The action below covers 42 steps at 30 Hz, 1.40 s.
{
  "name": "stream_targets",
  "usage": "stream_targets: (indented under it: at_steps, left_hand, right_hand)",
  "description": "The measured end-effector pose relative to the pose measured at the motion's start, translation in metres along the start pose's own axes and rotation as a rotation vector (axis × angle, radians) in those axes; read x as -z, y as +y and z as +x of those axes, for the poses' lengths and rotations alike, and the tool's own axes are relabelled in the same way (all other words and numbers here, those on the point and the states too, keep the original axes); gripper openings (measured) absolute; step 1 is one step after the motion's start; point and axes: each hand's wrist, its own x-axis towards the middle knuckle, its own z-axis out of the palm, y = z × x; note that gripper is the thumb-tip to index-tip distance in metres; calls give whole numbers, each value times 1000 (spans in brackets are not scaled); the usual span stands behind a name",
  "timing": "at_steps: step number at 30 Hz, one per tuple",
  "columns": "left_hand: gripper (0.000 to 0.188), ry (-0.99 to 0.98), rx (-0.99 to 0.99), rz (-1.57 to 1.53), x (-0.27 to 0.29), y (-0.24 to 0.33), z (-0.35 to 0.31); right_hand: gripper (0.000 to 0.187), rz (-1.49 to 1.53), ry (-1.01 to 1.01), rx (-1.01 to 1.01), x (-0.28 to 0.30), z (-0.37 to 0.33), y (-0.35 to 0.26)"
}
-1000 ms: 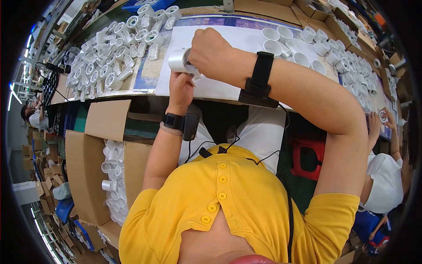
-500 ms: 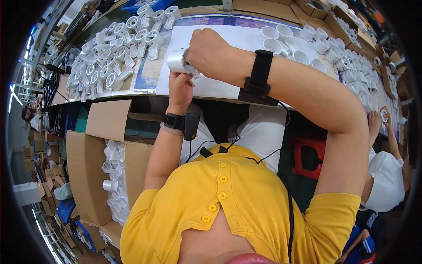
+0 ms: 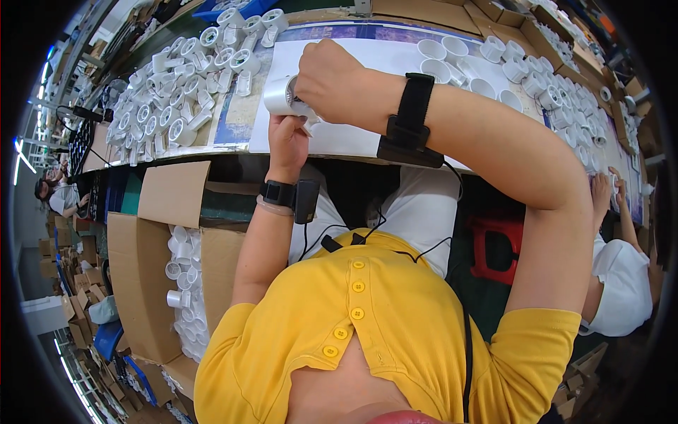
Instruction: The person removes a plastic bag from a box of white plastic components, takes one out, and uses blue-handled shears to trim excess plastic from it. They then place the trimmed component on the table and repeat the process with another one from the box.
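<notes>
A white plastic cylinder (image 3: 277,97) lies on its side above the white sheet (image 3: 360,134), its open end turned to the right. My left hand (image 3: 288,145) grips it from below, with a thin white piece showing by the fingers. My right hand (image 3: 328,79) is closed at the cylinder's open end. Those fingertips are hidden, so what they hold cannot be made out. Several open white cups (image 3: 482,89) stand to the right on the sheet.
Many white housings with flat arms (image 3: 183,131) are heaped at the left, more white parts (image 3: 549,99) at the right. A cardboard box (image 3: 141,283) of white cups is beside my left arm. A red stool (image 3: 482,247) and another person (image 3: 613,286) are to my right.
Both hands and the cylinder have shifted slightly left. The cylinder's open end now shows more. At the right, the other person's hands have moved a little.
</notes>
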Motion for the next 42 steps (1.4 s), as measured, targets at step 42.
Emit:
stream_targets:
  at_steps: [42]
  left_hand:
    - [52,-111,52,-83,15,21,4]
  right_hand:
    - [46,1279,-329,-276,-6,-43,30]
